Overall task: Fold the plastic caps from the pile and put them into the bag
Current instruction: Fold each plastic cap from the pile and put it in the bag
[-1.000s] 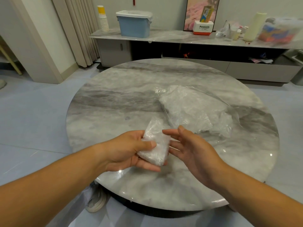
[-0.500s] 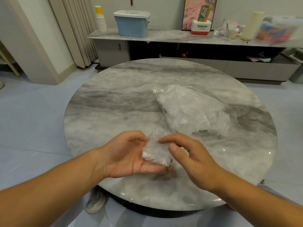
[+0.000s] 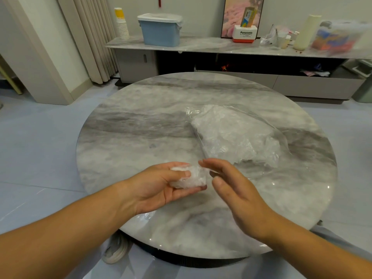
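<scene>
My left hand holds a folded clear plastic cap, a small crinkled bundle lying across its fingers with the thumb pressed on top. My right hand is just right of the bundle, fingers straight and close together, its fingertips near the cap's right edge and holding nothing. Behind both hands a clear bag lies on the round marble table, bulging with white crumpled plastic caps; its mouth faces toward my hands.
A long marble sideboard runs along the far wall with a blue lidded bin, a stack of paper cups, a Panasonic box and other clutter. A white shoe lies under the table's near edge.
The cap went from a long flat strip to a short compact bundle in my left hand. My right hand pressed on it, then let go and drew back to the right.
</scene>
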`<state>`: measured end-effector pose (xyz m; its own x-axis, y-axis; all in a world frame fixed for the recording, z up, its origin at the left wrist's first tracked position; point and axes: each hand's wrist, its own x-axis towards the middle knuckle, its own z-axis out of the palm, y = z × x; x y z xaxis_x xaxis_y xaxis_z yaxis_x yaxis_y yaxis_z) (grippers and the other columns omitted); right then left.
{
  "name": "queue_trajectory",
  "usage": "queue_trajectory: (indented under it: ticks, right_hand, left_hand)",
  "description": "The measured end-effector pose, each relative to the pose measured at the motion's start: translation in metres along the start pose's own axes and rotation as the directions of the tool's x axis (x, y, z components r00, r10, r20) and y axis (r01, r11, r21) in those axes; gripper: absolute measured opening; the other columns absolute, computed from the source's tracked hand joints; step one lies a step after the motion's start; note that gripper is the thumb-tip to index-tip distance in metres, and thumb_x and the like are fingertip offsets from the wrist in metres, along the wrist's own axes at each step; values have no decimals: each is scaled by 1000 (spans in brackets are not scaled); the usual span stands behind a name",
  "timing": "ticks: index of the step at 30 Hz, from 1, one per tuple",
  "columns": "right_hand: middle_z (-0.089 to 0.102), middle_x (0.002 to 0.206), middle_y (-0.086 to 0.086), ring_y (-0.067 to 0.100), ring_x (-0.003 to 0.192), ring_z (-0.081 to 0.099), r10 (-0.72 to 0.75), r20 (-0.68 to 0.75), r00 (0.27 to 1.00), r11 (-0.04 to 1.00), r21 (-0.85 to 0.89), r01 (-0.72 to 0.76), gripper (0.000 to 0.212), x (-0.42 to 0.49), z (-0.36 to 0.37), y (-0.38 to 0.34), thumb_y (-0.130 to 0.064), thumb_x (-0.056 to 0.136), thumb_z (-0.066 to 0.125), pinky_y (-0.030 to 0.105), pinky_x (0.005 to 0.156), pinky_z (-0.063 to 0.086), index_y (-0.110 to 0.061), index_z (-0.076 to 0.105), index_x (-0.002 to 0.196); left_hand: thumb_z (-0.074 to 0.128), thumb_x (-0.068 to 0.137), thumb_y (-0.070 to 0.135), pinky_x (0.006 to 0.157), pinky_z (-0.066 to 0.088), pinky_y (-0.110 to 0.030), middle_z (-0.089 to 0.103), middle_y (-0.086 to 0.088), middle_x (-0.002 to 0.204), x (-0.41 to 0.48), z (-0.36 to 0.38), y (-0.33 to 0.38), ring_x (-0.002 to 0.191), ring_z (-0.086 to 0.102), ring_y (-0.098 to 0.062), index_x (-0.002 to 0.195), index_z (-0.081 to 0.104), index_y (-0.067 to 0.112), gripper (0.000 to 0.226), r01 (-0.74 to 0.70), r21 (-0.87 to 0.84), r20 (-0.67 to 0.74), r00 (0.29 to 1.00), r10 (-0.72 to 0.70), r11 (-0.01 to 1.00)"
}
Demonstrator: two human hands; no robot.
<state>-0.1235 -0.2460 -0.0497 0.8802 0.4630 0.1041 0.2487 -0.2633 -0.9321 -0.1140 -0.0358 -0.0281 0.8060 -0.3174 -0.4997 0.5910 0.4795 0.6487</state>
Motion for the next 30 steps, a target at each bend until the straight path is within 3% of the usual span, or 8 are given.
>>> queue_trajectory:
  ticks: [4,8,13,17,19,22,25,30]
  right_hand:
    - [69,127,-11,9,123,62,146,-99,984,956,271,-114,48,6,-7,-8,-62,85,53,42,110,46,-29,76,111]
    - [74,118,-1,15,118,66,225,-145,963,910,384,-155,46,4,-24,-19,-62,92,58,45,104,50,-23,80,102]
    - [76,107,15,31,105,71,300,-140,943,851,485,-199,54,-2,-49,-27,-52,85,48,46,95,56,-11,80,98]
    - [76,100,18,31,96,73,315,-246,917,862,479,-168,54,-8,-67,-23,-48,94,46,46,91,55,-7,80,93]
    - [77,93,16,28,87,75,351,-375,858,884,434,-172,59,-7,-83,-17,-46,104,39,47,90,57,-9,81,84]
    - [76,88,18,30,81,76,427,-528,734,890,390,-236,72,-8,-112,-4,-55,106,30,48,92,57,-9,79,80]
    - [74,103,19,32,82,77,538,-530,656,828,481,-290,74,-8,-128,5,-60,105,28,48,92,58,-4,74,92]
    - [67,124,15,33,99,74,609,-324,724,670,698,-251,78,0,-121,7,-67,101,31,48,99,54,1,65,118]
  left_hand:
    - [60,91,-10,76,63,-40,62,-27,127,0,15,5,104,70,-42,129,55,-2,39,-151,139,-41,987,158,979]
    - [61,94,-4,76,63,-37,65,-18,124,-2,42,3,99,73,-32,128,57,9,37,-265,330,-6,959,283,906]
    - [60,98,4,91,59,-42,67,-22,119,7,73,-6,97,70,-28,119,60,17,25,-360,495,56,922,384,791]
    - [63,97,17,81,62,-35,64,-14,120,18,93,-12,101,69,-24,123,57,21,27,-374,581,82,910,405,723]
    - [62,97,33,83,57,-28,58,3,126,27,98,-12,112,61,-10,123,56,29,28,-411,723,119,866,487,555]
    - [48,100,46,98,38,-17,38,16,147,40,101,-11,137,34,2,121,60,38,25,-433,886,268,771,577,168]
    - [35,102,56,122,22,-37,2,17,167,52,104,-15,151,-9,3,133,60,38,43,-386,915,391,778,491,-118]
    - [19,99,64,123,-7,-29,-23,13,164,62,105,-22,146,-28,2,161,10,25,74,-237,895,373,861,346,-377]
